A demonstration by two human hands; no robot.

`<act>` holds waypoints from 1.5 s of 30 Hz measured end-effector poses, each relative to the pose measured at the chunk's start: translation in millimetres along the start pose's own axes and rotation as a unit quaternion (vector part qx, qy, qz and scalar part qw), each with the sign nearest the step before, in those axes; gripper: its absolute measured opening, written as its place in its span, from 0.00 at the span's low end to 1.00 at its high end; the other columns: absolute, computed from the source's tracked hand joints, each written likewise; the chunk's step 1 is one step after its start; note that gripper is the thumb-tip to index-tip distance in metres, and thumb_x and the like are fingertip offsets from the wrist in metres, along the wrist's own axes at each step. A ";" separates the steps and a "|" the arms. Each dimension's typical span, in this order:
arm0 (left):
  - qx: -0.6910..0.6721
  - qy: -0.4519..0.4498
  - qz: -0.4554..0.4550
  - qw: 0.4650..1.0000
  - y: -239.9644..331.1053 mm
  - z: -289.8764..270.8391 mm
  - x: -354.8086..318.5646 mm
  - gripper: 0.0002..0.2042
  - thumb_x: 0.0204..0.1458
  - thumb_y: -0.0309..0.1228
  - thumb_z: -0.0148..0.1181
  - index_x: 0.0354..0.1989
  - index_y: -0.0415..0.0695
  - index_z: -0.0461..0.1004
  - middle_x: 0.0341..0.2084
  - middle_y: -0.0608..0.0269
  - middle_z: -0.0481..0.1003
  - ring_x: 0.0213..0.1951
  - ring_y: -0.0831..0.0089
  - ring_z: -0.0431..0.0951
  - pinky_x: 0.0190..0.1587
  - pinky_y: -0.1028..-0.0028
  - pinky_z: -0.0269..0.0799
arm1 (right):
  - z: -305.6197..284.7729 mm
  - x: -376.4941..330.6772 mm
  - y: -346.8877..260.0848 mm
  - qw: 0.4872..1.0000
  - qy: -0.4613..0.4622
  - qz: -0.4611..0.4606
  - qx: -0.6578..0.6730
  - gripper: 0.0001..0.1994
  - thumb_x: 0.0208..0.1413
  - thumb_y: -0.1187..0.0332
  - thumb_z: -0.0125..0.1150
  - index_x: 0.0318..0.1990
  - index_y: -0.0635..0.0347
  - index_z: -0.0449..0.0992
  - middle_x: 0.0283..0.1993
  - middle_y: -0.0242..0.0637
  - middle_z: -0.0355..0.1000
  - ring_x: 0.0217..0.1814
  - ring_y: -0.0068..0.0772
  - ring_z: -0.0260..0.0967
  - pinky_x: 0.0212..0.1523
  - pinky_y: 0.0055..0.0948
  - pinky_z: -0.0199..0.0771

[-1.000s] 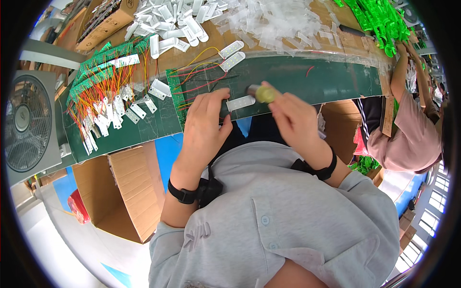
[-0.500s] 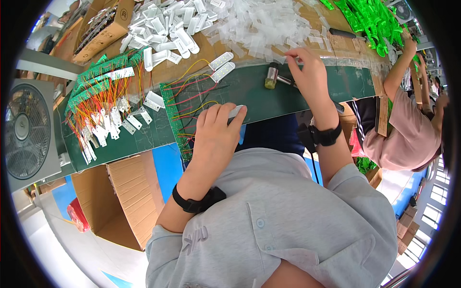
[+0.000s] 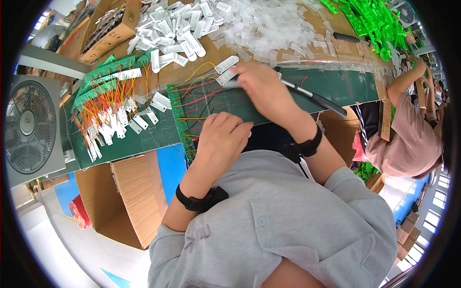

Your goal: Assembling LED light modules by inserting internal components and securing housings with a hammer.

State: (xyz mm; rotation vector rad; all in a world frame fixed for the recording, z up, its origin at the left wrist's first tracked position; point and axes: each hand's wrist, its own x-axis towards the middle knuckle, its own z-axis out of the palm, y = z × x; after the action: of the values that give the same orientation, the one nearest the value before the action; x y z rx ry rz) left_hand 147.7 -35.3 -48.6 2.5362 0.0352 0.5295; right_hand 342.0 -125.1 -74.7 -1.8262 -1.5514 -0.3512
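My left hand [image 3: 222, 141] is closed at the near edge of the green work mat [image 3: 345, 86], with a small end of a white piece [image 3: 249, 134] showing past its fingers. My right hand [image 3: 269, 91] reaches left over the mat, fingers drawn together at the white LED modules [image 3: 226, 64]; what they pinch, if anything, is hidden. Red and yellow wires run from the modules' side to a long green circuit board [image 3: 176, 120] left of my left hand. A hammer [image 3: 321, 102] with a dark grip lies right of my right hand, its head mostly covered.
White plastic housings [image 3: 177, 29] and clear plastic strips [image 3: 269, 31] are heaped at the back, with green plastic parts [image 3: 370, 24] far right. Wired boards [image 3: 103, 91] are stacked left, near a fan [image 3: 30, 127]. A cardboard box [image 3: 108, 206] stands below. A co-worker [image 3: 394, 139] sits right.
My right hand has moved left from the clear strips to the LED modules. The hammer now lies turned, handle toward the right. My left hand has lowered slightly and the white piece shows less.
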 end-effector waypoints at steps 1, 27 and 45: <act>0.002 0.009 0.004 1.000 -1.2 -2.5 2.4 0.09 0.52 0.22 0.66 0.41 0.43 0.81 0.35 0.62 0.79 0.41 0.60 0.78 0.48 0.61 0.70 | 7.9 -1.5 -6.5 1.000 -0.018 -0.005 0.015 0.10 0.59 0.75 0.57 0.47 0.64 0.75 0.47 0.45 0.78 0.55 0.52 0.74 0.56 0.47 0.72; 0.018 0.060 -0.148 0.987 -31.9 -10.6 13.7 0.13 0.49 0.17 0.67 0.44 0.38 0.79 0.37 0.55 0.79 0.41 0.58 0.79 0.40 0.64 0.77 | -13.7 -32.8 -48.4 0.992 -0.112 0.010 0.063 0.18 0.50 0.77 0.64 0.51 0.64 0.74 0.49 0.37 0.76 0.56 0.42 0.71 0.51 0.40 0.71; 0.009 0.062 -0.117 0.991 -30.6 -7.2 9.1 0.20 0.45 0.17 0.69 0.49 0.39 0.79 0.40 0.53 0.79 0.44 0.54 0.77 0.45 0.61 0.74 | -9.6 -30.2 -45.9 0.979 -0.080 0.072 0.174 0.12 0.54 0.80 0.63 0.47 0.65 0.74 0.46 0.43 0.75 0.50 0.49 0.73 0.46 0.42 0.74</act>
State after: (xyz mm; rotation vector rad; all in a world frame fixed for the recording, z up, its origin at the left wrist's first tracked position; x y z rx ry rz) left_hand 155.9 -4.4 -55.6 2.4689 0.3811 0.5935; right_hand 293.6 -152.6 -71.0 -1.7064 -1.4684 0.1330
